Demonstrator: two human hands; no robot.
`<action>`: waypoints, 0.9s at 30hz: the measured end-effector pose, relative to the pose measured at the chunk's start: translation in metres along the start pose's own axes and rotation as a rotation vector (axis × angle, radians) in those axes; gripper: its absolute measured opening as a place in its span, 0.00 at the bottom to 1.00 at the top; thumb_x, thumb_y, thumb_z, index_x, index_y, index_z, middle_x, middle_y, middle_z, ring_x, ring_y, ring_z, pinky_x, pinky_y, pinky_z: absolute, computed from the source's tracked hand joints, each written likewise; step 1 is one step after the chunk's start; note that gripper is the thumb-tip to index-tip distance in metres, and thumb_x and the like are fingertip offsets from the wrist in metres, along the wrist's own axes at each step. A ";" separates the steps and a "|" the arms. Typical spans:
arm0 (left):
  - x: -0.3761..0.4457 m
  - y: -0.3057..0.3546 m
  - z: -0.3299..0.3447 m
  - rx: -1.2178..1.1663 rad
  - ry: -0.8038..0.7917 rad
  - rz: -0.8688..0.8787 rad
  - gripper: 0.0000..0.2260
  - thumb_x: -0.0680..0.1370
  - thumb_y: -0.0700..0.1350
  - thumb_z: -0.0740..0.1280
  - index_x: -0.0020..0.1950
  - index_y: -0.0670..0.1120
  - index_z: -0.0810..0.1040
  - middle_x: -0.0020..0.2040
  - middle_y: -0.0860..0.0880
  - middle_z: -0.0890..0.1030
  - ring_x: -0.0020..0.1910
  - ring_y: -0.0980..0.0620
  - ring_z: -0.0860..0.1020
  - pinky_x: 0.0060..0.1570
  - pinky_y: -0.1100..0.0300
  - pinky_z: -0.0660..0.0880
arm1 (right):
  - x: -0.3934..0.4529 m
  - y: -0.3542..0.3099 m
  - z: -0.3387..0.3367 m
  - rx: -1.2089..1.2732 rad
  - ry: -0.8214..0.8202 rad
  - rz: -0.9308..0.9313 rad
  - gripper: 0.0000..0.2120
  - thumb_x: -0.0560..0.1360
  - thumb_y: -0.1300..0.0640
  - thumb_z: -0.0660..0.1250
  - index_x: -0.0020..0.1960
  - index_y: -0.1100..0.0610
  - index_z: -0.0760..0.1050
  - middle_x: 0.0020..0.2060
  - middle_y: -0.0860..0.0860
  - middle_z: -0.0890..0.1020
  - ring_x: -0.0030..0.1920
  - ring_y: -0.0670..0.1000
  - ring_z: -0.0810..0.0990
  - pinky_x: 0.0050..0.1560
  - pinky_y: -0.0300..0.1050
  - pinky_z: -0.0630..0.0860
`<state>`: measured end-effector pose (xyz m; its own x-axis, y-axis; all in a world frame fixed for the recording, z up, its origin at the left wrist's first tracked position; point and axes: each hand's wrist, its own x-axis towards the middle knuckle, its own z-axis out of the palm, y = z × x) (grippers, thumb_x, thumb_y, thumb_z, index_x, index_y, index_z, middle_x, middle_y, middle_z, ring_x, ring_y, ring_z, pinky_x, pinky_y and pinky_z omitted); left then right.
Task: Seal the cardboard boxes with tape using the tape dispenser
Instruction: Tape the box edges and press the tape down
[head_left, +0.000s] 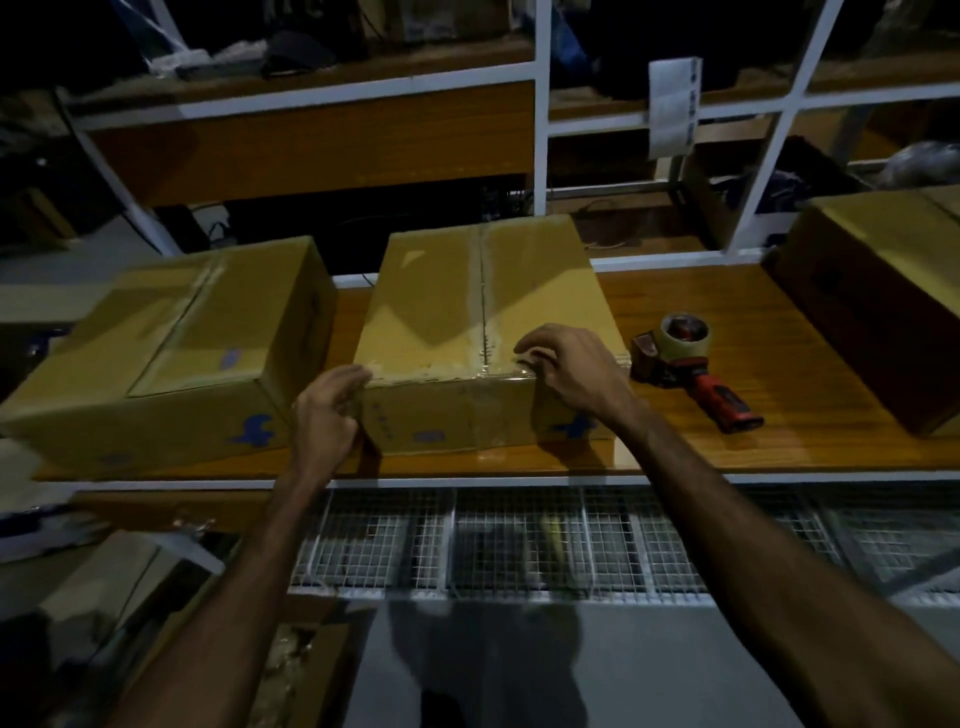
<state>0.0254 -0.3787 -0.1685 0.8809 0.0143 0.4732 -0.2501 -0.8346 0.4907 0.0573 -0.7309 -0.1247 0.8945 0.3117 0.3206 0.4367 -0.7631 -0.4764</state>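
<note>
Middle cardboard box (483, 312) sits on the wooden counter (727, 312), flaps closed, clear tape along its centre seam and across its near top edge. Left hand (324, 415) is at the box's near-left corner, fingers curled against the tape end there. Right hand (569, 366) rests on the box's near top edge right of the seam, fingers bent down onto the tape. Tape dispenser (691, 364), red handle, lies on the counter just right of the box, untouched. Second cardboard box (182, 343) stands left of the middle box, a third (883, 291) well to its right.
</note>
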 end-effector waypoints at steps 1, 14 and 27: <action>0.002 -0.007 0.001 -0.016 -0.035 0.018 0.29 0.70 0.18 0.64 0.65 0.40 0.83 0.67 0.42 0.81 0.66 0.45 0.79 0.62 0.47 0.82 | 0.006 -0.005 0.004 0.011 -0.020 0.015 0.11 0.83 0.59 0.69 0.63 0.52 0.84 0.64 0.49 0.85 0.62 0.49 0.82 0.63 0.46 0.79; 0.029 -0.063 -0.007 -0.184 -0.198 0.222 0.32 0.67 0.19 0.66 0.65 0.44 0.84 0.66 0.47 0.83 0.67 0.48 0.79 0.61 0.52 0.81 | 0.057 -0.059 0.071 -0.053 0.008 0.158 0.10 0.83 0.58 0.69 0.59 0.50 0.86 0.60 0.47 0.86 0.57 0.48 0.84 0.57 0.46 0.79; 0.038 -0.086 -0.009 -0.327 -0.300 0.451 0.29 0.71 0.19 0.66 0.69 0.40 0.81 0.70 0.43 0.80 0.71 0.47 0.78 0.65 0.61 0.78 | 0.050 -0.063 0.088 0.099 0.113 0.318 0.11 0.83 0.62 0.67 0.61 0.52 0.85 0.60 0.48 0.86 0.60 0.46 0.83 0.65 0.50 0.81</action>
<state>0.0769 -0.3020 -0.1862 0.7224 -0.4945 0.4833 -0.6914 -0.5101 0.5116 0.0829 -0.6170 -0.1505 0.9734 -0.0020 0.2290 0.1496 -0.7514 -0.6427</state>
